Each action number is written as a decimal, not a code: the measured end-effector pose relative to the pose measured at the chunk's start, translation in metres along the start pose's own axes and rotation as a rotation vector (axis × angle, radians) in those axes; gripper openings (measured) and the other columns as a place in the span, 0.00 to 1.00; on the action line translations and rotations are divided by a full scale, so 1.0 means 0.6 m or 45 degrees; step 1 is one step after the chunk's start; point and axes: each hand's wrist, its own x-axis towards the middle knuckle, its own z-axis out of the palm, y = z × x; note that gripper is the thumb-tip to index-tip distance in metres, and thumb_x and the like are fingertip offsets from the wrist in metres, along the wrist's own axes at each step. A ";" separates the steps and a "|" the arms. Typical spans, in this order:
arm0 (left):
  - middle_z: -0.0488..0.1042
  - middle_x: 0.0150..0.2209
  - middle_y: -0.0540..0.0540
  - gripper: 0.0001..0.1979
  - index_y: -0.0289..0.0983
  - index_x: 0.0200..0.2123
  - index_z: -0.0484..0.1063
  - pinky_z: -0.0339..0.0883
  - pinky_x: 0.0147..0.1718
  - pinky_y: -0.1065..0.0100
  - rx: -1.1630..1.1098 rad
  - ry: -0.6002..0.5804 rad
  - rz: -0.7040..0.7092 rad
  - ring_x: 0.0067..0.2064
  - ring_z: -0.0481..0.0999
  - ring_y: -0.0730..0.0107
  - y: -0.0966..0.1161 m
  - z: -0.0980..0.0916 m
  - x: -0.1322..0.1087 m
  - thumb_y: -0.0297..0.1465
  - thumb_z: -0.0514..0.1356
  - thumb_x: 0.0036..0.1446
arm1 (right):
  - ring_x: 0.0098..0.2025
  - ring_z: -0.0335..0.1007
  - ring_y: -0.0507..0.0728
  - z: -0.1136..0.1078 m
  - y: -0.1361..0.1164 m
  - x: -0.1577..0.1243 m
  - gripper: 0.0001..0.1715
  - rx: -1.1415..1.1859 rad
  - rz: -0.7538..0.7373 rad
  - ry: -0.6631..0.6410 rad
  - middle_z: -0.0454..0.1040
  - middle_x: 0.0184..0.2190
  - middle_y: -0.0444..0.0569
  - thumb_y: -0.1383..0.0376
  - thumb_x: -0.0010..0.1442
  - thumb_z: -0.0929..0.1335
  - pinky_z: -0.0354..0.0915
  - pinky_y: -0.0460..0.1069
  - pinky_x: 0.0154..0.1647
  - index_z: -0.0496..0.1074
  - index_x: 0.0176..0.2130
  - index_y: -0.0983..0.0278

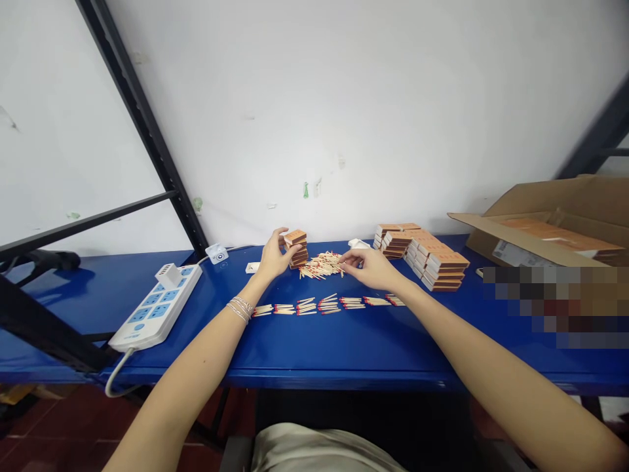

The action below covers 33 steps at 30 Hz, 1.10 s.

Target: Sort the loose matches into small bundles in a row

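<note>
My left hand (273, 257) is wrapped around a small stack of orange matchboxes (296, 248) standing on the blue table (314, 347). To its right lies a loose pile of matches (322, 265). My right hand (371, 267) rests at the right edge of that pile, fingers curled toward it, pinching at the matches; what is between the fingertips is too small to see. Nearer me, a row of several small match bundles (327, 305) is laid out side by side between my forearms.
Stacks of orange matchboxes (422, 255) stand right of my right hand. An open cardboard box (555, 226) sits at the far right. A white power strip (157, 305) lies at left. A black metal frame (147, 141) slants up the wall.
</note>
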 end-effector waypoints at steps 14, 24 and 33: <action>0.78 0.44 0.45 0.31 0.40 0.55 0.61 0.68 0.46 0.62 -0.046 -0.121 -0.053 0.45 0.78 0.60 -0.022 0.008 -0.003 0.37 0.68 0.49 | 0.30 0.71 0.53 0.001 0.001 -0.001 0.10 0.013 0.025 -0.030 0.78 0.29 0.48 0.63 0.56 0.68 0.66 0.49 0.35 0.77 0.37 0.65; 0.78 0.45 0.43 0.34 0.40 0.53 0.60 0.69 0.46 0.60 0.013 -0.162 -0.105 0.46 0.79 0.58 -0.016 0.007 -0.005 0.40 0.70 0.46 | 0.30 0.71 0.54 0.002 0.005 -0.001 0.10 0.028 0.016 -0.051 0.78 0.28 0.48 0.62 0.56 0.68 0.66 0.50 0.35 0.76 0.36 0.65; 0.78 0.46 0.40 0.41 0.40 0.53 0.60 0.70 0.46 0.57 0.049 -0.300 -0.167 0.47 0.78 0.53 -0.024 0.006 -0.008 0.39 0.74 0.38 | 0.29 0.70 0.53 0.002 0.005 0.000 0.11 -0.018 0.002 -0.036 0.78 0.29 0.48 0.62 0.56 0.68 0.66 0.49 0.34 0.77 0.37 0.65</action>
